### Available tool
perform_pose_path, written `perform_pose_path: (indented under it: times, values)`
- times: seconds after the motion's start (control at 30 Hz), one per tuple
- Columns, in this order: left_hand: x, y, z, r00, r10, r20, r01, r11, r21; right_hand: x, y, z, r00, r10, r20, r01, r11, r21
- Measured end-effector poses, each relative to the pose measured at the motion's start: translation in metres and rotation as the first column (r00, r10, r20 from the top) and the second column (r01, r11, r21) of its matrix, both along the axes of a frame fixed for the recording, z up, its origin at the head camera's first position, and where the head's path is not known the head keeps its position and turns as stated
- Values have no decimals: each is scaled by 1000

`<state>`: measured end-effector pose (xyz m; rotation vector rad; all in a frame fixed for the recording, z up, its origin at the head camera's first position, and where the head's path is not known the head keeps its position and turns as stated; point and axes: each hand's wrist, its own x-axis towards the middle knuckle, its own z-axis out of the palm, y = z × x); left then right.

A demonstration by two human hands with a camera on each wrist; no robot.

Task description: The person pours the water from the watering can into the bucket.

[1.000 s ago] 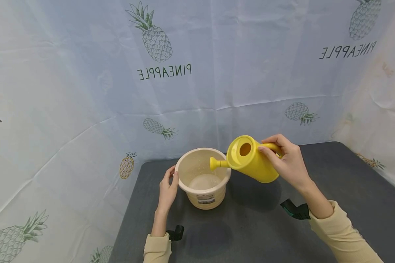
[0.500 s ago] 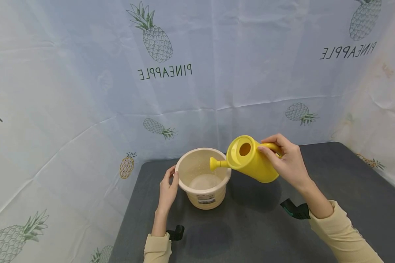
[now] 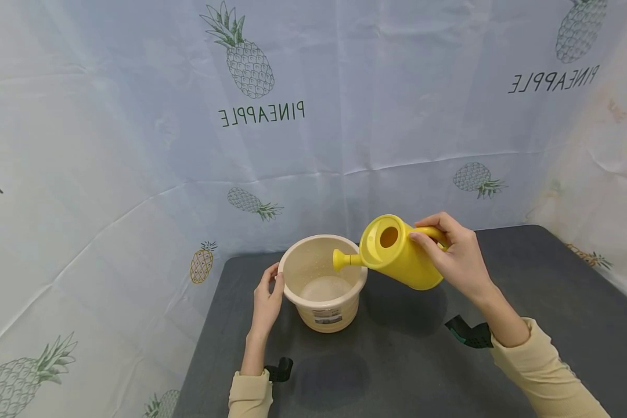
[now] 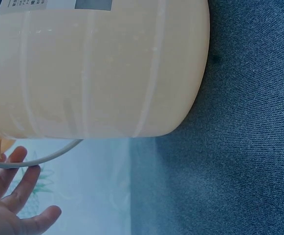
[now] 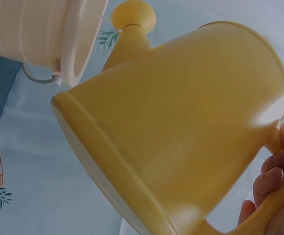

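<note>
A cream plastic bucket [image 3: 326,319] stands upright on the dark table, with small droplets on its inner wall. My left hand [image 3: 265,302] touches the left of its rim; in the left wrist view, the spread, relaxed fingers [image 4: 22,191] meet the thin grey bail handle [image 4: 44,159]. My right hand [image 3: 462,255] grips the handle of a yellow watering can [image 3: 410,264], fingers curled round it. The can is raised above the table and tipped left. Its rose [image 3: 338,259] overlaps the bucket's right rim and opening. No stream from the rose shows now.
The dark table [image 3: 522,278] extends on both sides of the bucket. Behind it hangs a pale curtain [image 3: 313,191] printed with pineapples, which also runs down the left and right sides. Dark straps [image 3: 470,334] sit at both wrists, by the cream sleeves.
Faint drops below the rose one second ago no longer show. Both hands, the watering can and the bucket keep practically the same places.
</note>
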<state>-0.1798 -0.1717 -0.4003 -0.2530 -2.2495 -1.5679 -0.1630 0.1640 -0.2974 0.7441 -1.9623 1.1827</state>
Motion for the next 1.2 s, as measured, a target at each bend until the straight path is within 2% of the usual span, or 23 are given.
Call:
perform_pose_path:
  times: [1.2]
  values:
    - [0, 1, 2, 1000, 11, 9, -11, 1000, 1, -2, 2, 0, 1000, -12, -11, 12, 1000, 25]
